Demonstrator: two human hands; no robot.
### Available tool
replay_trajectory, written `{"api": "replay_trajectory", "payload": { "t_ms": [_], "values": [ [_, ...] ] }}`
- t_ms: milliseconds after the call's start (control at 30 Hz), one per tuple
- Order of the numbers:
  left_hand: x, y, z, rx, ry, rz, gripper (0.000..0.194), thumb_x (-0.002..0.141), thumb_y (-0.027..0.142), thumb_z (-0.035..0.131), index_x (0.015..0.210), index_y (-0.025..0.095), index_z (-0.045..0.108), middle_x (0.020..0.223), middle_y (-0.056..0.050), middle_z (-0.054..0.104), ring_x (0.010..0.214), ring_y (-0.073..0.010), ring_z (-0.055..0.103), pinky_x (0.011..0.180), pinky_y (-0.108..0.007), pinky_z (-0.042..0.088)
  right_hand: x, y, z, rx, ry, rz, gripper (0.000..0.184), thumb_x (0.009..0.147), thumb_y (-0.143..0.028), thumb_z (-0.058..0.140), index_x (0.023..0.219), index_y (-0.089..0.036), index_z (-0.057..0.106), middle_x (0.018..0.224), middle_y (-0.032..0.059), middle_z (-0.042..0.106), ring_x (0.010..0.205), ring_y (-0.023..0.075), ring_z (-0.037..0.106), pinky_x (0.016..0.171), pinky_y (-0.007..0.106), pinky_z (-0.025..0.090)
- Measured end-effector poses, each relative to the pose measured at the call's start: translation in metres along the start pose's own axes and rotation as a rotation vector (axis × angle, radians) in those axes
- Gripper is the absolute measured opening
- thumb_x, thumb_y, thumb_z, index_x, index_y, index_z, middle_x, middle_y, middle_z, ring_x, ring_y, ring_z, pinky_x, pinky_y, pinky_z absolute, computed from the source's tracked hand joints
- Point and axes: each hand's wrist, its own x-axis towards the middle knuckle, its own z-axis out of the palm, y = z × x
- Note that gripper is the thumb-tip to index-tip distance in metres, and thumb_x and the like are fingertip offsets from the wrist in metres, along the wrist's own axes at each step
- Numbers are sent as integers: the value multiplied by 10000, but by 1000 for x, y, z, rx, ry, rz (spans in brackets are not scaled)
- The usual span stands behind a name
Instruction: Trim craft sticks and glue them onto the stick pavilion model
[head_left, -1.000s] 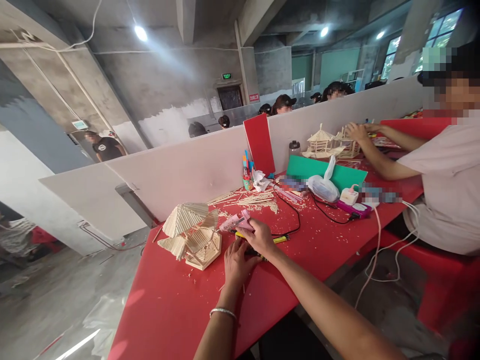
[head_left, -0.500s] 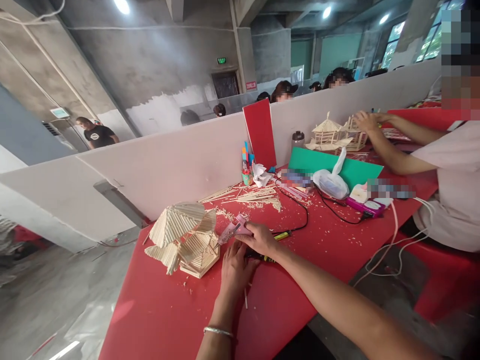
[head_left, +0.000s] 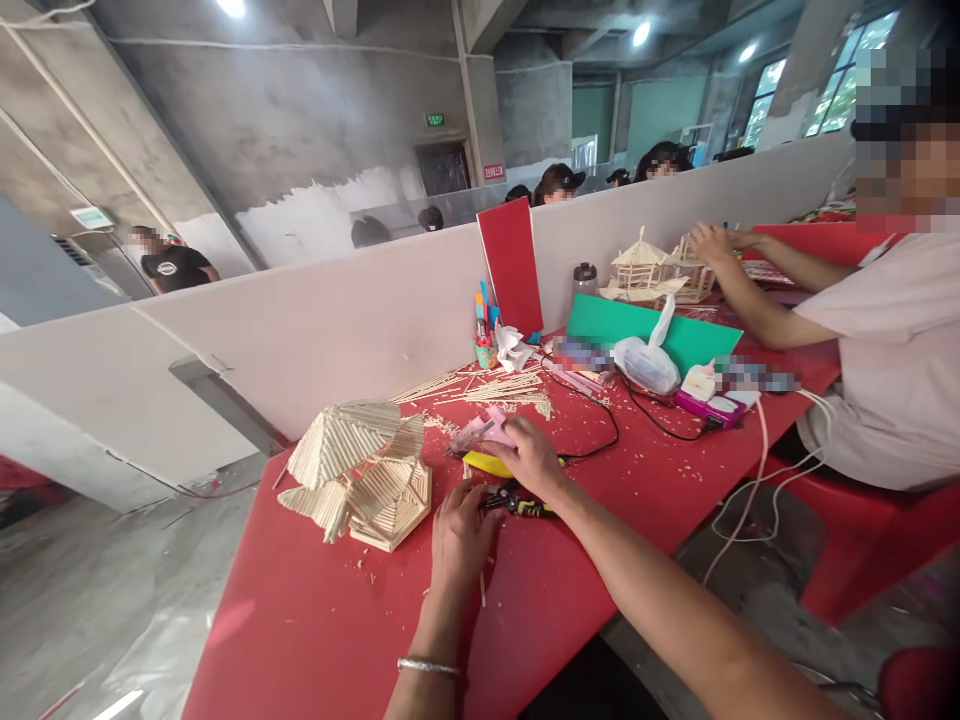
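Observation:
My right hand [head_left: 534, 460] is closed around a pink tool [head_left: 491, 428] with a greyish front end; its exact kind is unclear. Just below it lies a yellow corded tool [head_left: 487, 464], dark at the tip, resembling a hot glue gun and partly covered by that hand. My left hand [head_left: 459, 530] rests on the table, thumb and fingers around the dark head of black-and-yellow pliers [head_left: 525, 507]. A thin stick [head_left: 483, 590] pokes out beside the left wrist. Left of both hands stands a small pavilion model [head_left: 356, 470] made of pale sticks, its layered roof tilted.
Loose sticks [head_left: 502, 390] and shavings cover the red table [head_left: 315, 630] by the partition [head_left: 337, 310]. Behind are a pen cup [head_left: 485, 352], a green board [head_left: 697, 325], a plastic container [head_left: 645, 366] and a purple power strip [head_left: 709, 408]. A co-worker's hands [head_left: 712, 245] touch another stick model.
My right hand and the pink tool have moved slightly up and right, uncovering more of the yellow tool. My left hand is lower, showing more of the pliers. The view has shifted a little.

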Motion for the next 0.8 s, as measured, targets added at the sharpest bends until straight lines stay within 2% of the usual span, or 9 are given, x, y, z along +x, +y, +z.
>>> {"api": "replay_trajectory", "payload": {
  "t_ms": [167, 367, 567, 800],
  "values": [
    [1, 3, -4, -14, 7, -13, 263, 826, 176, 636, 1071, 219, 720, 1122, -85, 699, 1027, -256, 654, 911, -390, 510, 11, 19, -8, -86, -43, 166, 304, 925, -389, 642, 1123, -160, 672, 1033, 110, 701, 943, 230, 663, 766, 274, 474],
    [0, -1, -4, 41, -12, -25, 301, 801, 138, 645, 1083, 213, 720, 1144, -95, 683, 1027, -264, 655, 889, -388, 516, 15, 32, -14, -196, -154, 336, 380, 969, -496, 527, 1160, -210, 689, 979, 104, 740, 849, 231, 682, 673, 265, 422],
    [-1, -2, -6, 84, -13, -36, 345, 792, 92, 624, 1113, 187, 705, 1175, -116, 675, 1059, -271, 646, 899, -388, 516, 16, 40, -21, -263, -285, 433, 431, 974, -518, 485, 1221, -215, 668, 1068, 106, 734, 940, 251, 678, 704, 271, 427],
    [-1, 5, -13, 102, -51, -100, 361, 780, 70, 609, 1115, 160, 705, 1200, -136, 672, 1065, -279, 644, 911, -388, 503, 17, 56, -28, -349, -362, 488, 439, 993, -472, 459, 1143, -149, 715, 1101, 164, 702, 1046, 265, 643, 827, 293, 437]
  ]
}}
